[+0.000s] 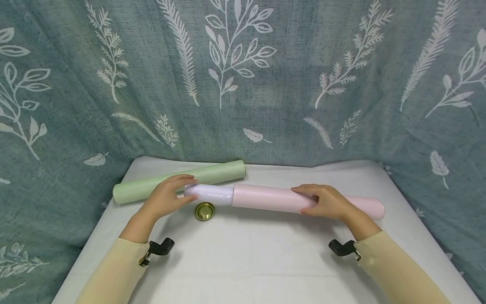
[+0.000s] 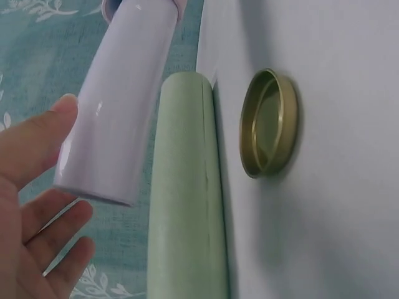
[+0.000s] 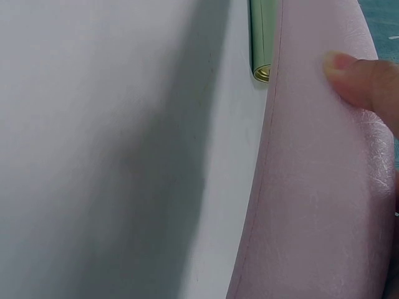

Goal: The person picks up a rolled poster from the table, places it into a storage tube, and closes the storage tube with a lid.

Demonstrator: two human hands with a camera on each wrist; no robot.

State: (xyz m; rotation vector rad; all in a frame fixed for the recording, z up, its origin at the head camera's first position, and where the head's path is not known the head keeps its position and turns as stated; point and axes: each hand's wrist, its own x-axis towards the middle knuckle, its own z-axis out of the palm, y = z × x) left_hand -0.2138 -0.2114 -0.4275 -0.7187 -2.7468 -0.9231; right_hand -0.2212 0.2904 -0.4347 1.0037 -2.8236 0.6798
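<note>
Leafy blue-green cloth [image 1: 243, 84] hangs behind a white-covered table [image 1: 250, 261]. Above the table, the grip of the person's right hand [image 1: 326, 202] is clamped round a pink tube [image 1: 265, 197]. Out of its left end sticks a narrower lilac tube [image 1: 212, 194], its free end pinched between the thumb and fingers of the left hand [image 1: 165, 196]. Behind lies a green tube [image 1: 137, 190], slanted; nearer the person sits a gold lid [image 1: 205, 211], hollow side up.

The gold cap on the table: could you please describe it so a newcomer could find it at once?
On the white table, in the head view, look below the lilac tube at the left hand. There lies a gold cap, small, round and shallow, unlike the long green tube and pink tube.
</note>
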